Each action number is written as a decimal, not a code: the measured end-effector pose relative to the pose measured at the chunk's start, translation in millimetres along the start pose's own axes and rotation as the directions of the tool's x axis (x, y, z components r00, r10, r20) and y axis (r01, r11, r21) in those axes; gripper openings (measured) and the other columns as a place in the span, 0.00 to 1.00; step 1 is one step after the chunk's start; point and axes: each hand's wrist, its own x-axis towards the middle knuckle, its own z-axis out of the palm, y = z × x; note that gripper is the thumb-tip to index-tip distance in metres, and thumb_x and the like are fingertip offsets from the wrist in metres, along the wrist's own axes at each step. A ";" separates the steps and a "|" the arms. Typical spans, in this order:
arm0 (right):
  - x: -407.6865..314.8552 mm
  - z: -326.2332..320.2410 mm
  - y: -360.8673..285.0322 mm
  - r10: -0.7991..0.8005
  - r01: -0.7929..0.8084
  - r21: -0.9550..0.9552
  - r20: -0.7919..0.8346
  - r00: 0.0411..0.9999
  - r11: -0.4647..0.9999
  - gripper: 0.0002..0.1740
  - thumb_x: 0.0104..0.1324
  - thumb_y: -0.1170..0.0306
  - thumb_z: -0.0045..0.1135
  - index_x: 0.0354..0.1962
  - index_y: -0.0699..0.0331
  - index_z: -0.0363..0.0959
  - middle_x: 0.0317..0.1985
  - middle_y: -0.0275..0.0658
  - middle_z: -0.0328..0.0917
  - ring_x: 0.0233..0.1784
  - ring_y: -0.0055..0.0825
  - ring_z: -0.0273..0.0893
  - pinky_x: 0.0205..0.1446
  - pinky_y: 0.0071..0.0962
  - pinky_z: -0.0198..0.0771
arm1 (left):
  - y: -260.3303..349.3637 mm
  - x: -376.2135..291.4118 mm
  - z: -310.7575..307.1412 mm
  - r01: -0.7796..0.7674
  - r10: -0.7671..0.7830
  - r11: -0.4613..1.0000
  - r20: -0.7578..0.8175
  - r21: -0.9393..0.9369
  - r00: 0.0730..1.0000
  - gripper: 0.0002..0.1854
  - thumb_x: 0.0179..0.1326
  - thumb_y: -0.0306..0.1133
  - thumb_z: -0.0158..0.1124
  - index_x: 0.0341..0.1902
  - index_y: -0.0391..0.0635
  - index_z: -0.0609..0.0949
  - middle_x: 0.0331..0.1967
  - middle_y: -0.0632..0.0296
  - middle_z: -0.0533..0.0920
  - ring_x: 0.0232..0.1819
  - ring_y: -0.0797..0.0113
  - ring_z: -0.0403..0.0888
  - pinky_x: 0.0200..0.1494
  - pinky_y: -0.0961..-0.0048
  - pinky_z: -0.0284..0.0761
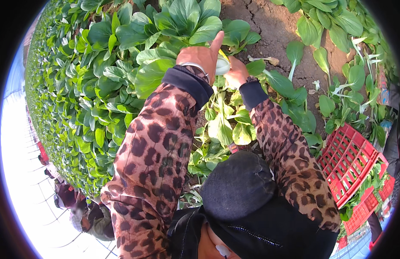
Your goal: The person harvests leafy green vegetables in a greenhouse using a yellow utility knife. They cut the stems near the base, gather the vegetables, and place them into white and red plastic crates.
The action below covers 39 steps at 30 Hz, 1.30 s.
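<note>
My left hand (pixel 198 60), with a silvery bracelet at its wrist, grips a leafy green that looks like bok choy. One finger points out, away from me. The plant's pale, rounded stem base (pixel 222 67) shows between my two hands. Curled close against its right side is my right hand (pixel 236 73). A thin yellow strip (pixel 223 54) runs across the stem towards the right fingers; what it belongs to is hidden. Broad green leaves (pixel 187 19) spread just beyond my left hand. Below the hands hang pale, yellowing leaves (pixel 222 126).
Dense leafy rows (pixel 90 97) fill the left. Cracked soil (pixel 267 26) and loose cut leaves (pixel 295 58) lie to the right. A red plastic crate (pixel 348 162) tilts at lower right, with more crates behind. Other people (pixel 96 220) crouch at lower left.
</note>
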 end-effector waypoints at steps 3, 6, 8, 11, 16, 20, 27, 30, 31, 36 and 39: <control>8.9 -7.5 3.3 0.187 -0.193 0.254 0.047 0.981 0.948 0.08 0.64 0.70 0.49 0.39 0.64 0.64 0.16 0.35 0.65 0.07 0.21 0.61 0.07 0.26 0.55 | -29.9 35.4 0.5 0.131 -0.133 0.967 -0.004 0.217 0.991 0.49 0.47 0.29 0.58 0.71 0.54 0.42 0.36 0.51 0.82 0.37 0.54 0.82 0.41 0.63 0.76; -0.7 -9.3 -4.6 0.169 -0.165 0.149 -0.009 0.986 0.975 0.10 0.63 0.69 0.50 0.39 0.66 0.64 0.17 0.39 0.68 0.12 0.30 0.68 0.15 0.32 0.63 | -70.8 41.5 11.3 0.238 -0.239 0.949 -0.023 0.205 0.971 0.47 0.48 0.29 0.57 0.71 0.53 0.45 0.36 0.52 0.82 0.38 0.55 0.82 0.42 0.63 0.76; -8.7 1.0 -14.4 -0.210 0.151 -0.320 -0.158 0.965 0.935 0.14 0.60 0.66 0.52 0.39 0.66 0.64 0.23 0.50 0.73 0.24 0.48 0.73 0.30 0.42 0.67 | -88.0 39.0 20.0 0.240 -0.252 0.933 0.010 0.270 0.968 0.36 0.58 0.32 0.51 0.70 0.53 0.51 0.39 0.55 0.83 0.41 0.58 0.82 0.44 0.61 0.73; -23.2 26.6 -24.9 -0.193 0.156 -0.257 -0.128 0.973 0.954 0.14 0.60 0.67 0.50 0.40 0.67 0.63 0.25 0.54 0.74 0.30 0.53 0.74 0.33 0.46 0.66 | -98.2 33.9 33.0 0.227 -0.216 0.939 -0.071 0.259 0.974 0.35 0.57 0.30 0.51 0.69 0.52 0.53 0.38 0.54 0.82 0.40 0.58 0.82 0.45 0.62 0.72; 7.6 37.4 -38.1 -0.188 0.136 -0.329 -0.131 0.973 0.935 0.15 0.60 0.68 0.50 0.39 0.70 0.62 0.25 0.56 0.74 0.32 0.55 0.74 0.37 0.47 0.68 | -101.0 25.2 56.3 0.253 -0.189 0.936 -0.256 0.244 0.948 0.28 0.53 0.28 0.53 0.61 0.52 0.64 0.29 0.54 0.80 0.34 0.56 0.81 0.44 0.60 0.71; 9.3 26.1 -42.6 -0.353 0.295 -0.404 -0.075 0.933 0.866 0.12 0.61 0.69 0.50 0.35 0.69 0.59 0.24 0.55 0.74 0.29 0.54 0.74 0.34 0.45 0.69 | -108.0 13.9 77.7 0.247 -0.173 0.947 -0.324 0.205 0.930 0.30 0.50 0.26 0.55 0.60 0.52 0.65 0.29 0.52 0.79 0.34 0.56 0.80 0.46 0.59 0.71; 13.0 29.9 -40.9 -0.297 0.254 -0.489 -0.011 0.955 0.835 0.12 0.60 0.71 0.51 0.34 0.70 0.60 0.24 0.56 0.73 0.29 0.54 0.74 0.33 0.45 0.69 | -112.1 10.7 96.6 0.272 -0.199 0.953 -0.394 0.136 0.897 0.35 0.46 0.26 0.54 0.63 0.59 0.64 0.30 0.51 0.79 0.34 0.52 0.79 0.46 0.61 0.70; 30.3 29.4 -37.7 -0.232 0.172 -0.535 -0.047 0.972 0.827 0.13 0.59 0.69 0.52 0.33 0.71 0.63 0.24 0.57 0.74 0.31 0.53 0.75 0.35 0.45 0.70 | -112.9 8.9 98.4 0.273 -0.203 0.951 -0.376 0.144 0.904 0.35 0.46 0.26 0.55 0.63 0.59 0.64 0.30 0.51 0.79 0.35 0.53 0.79 0.45 0.60 0.69; 32.8 29.0 -36.2 -0.214 0.154 -0.557 -0.044 0.976 0.816 0.13 0.59 0.68 0.52 0.33 0.71 0.63 0.24 0.56 0.75 0.31 0.53 0.75 0.36 0.46 0.70 | -113.5 8.1 99.6 0.258 -0.188 0.957 -0.385 0.137 0.903 0.34 0.47 0.26 0.55 0.62 0.57 0.64 0.30 0.52 0.79 0.35 0.54 0.79 0.47 0.59 0.69; 38.8 33.5 -36.4 -0.256 0.237 -0.577 0.049 0.965 0.782 0.13 0.59 0.70 0.51 0.33 0.74 0.65 0.23 0.55 0.75 0.27 0.49 0.76 0.36 0.42 0.71 | -115.2 7.2 108.3 0.237 -0.174 0.967 -0.426 0.099 0.888 0.31 0.49 0.27 0.54 0.61 0.52 0.65 0.29 0.52 0.78 0.34 0.55 0.79 0.49 0.58 0.69; 52.5 37.1 -42.2 0.010 0.063 -0.463 0.153 0.988 0.884 0.15 0.60 0.68 0.50 0.34 0.76 0.66 0.22 0.54 0.75 0.22 0.43 0.77 0.34 0.39 0.72 | -114.1 7.2 107.9 0.262 -0.198 0.961 -0.446 0.086 0.873 0.35 0.44 0.25 0.57 0.61 0.59 0.66 0.31 0.52 0.79 0.35 0.54 0.79 0.45 0.61 0.70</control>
